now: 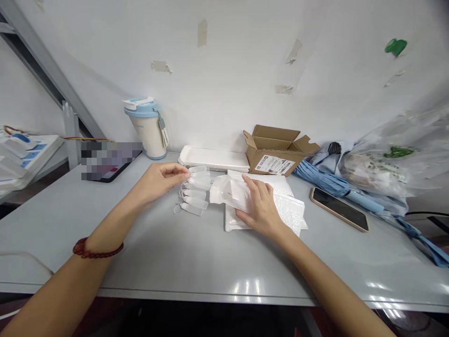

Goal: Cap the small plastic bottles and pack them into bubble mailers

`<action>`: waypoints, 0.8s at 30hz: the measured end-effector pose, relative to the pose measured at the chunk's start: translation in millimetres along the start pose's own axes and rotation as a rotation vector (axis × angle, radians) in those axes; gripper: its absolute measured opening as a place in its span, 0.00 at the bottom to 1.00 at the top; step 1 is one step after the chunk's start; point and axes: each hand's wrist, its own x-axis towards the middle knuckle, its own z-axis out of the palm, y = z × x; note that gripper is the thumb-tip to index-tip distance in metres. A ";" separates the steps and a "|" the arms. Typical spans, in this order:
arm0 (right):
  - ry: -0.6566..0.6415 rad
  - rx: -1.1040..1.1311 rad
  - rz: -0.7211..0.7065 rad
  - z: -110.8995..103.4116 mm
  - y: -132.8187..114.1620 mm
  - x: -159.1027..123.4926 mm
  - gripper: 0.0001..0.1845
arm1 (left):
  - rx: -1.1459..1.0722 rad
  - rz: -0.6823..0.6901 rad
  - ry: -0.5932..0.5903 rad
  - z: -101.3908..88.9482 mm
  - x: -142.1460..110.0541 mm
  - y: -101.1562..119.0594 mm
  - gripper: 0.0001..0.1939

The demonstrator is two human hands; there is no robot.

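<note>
Several small translucent sleeves with thin loops [195, 202] lie in a column on the grey table. At the upper end of that column, my left hand [164, 180] pinches one by its loop end, thumb and finger closed together. In my right hand [260, 203] is a small white packet [231, 191], its open end facing left toward the sleeves. The fingers wrap over its right side and hide part of it. Beneath that hand are white bubble mailers [289, 208], overlapping one another on the table.
Behind the sleeves stands a shallow white tray [213, 157], beside an open cardboard box [277, 152]. A tumbler [149, 133] and a tablet-like device [115, 164] are at the left. To the right lie a phone [338, 209], a folded blue umbrella [326, 180] and plastic bags [382, 164].
</note>
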 end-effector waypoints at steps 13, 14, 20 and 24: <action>-0.009 0.019 -0.018 1.3 -1.8 -1.1 0.45 | -0.267 0.052 -0.139 23.5 -7.5 -0.9 0.11; -0.008 0.025 -0.028 1.2 -2.6 -1.0 0.45 | -0.251 0.043 -0.153 28.2 -9.3 0.2 0.11; 0.015 0.077 -0.111 0.0 -5.7 -0.1 0.45 | -0.114 0.170 -0.324 44.3 -22.1 6.8 0.12; 0.025 0.092 -0.111 -0.9 -4.8 -0.8 0.45 | -0.076 0.223 -0.339 40.3 -25.3 8.9 0.13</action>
